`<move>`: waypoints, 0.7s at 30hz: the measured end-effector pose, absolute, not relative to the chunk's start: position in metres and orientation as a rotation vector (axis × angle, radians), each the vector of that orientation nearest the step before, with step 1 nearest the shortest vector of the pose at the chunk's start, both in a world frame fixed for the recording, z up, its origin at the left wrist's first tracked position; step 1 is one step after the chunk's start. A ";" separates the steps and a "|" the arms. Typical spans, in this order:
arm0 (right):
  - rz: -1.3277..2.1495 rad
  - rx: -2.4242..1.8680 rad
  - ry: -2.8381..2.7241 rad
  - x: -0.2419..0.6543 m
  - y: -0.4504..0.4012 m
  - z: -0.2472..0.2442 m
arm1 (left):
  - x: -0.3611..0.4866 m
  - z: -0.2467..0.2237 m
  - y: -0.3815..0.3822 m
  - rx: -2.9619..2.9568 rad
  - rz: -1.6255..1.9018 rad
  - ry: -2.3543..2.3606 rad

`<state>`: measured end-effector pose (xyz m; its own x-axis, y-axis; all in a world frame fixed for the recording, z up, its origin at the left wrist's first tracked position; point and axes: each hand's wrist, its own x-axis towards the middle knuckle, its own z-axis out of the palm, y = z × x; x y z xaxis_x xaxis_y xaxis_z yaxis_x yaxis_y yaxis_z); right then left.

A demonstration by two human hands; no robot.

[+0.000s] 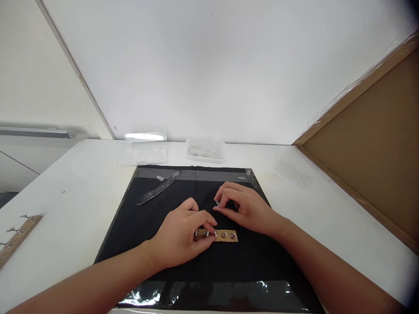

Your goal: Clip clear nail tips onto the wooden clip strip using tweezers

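A narrow wooden strip [228,238] with several small metal holders and white bits on top lies across the black mat [183,279]. My left hand [183,231] covers the strip's left part, its thumb and fingers closed around the strip near one of the holders. Just beyond the strip, my right hand [244,207] pinches a small translucent nail tip [217,203] between thumb and fingers, slightly apart from the strip. The nail tip's lower end is partly hidden by the fingers.
A curved dark nail file [159,187] rests on the mat's left, beside a loose nail tip [160,178]. More tips [242,177] lie at the back right. Behind stand a clear case [144,155] and a plastic box [205,151]. Another strip with holders [19,240] lies far left.
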<state>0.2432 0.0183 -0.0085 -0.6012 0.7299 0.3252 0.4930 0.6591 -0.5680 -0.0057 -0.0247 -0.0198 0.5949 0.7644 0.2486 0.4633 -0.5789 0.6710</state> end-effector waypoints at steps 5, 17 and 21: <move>0.569 -0.940 -2.333 0.243 0.018 -0.008 | -0.007 -0.017 -0.024 2.272 0.702 0.949; 0.548 -0.960 -2.342 0.244 0.019 -0.007 | -0.009 -0.014 -0.026 2.274 0.650 0.892; 0.541 -0.974 -2.349 0.245 0.020 -0.006 | -0.009 -0.014 -0.026 2.288 0.659 0.855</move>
<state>0.2448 0.0197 -0.0061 -0.5963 0.7358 0.3210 0.5212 0.6589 -0.5423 -0.0085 -0.0261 -0.0135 0.6689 0.7055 0.2340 0.4064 -0.6107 0.6796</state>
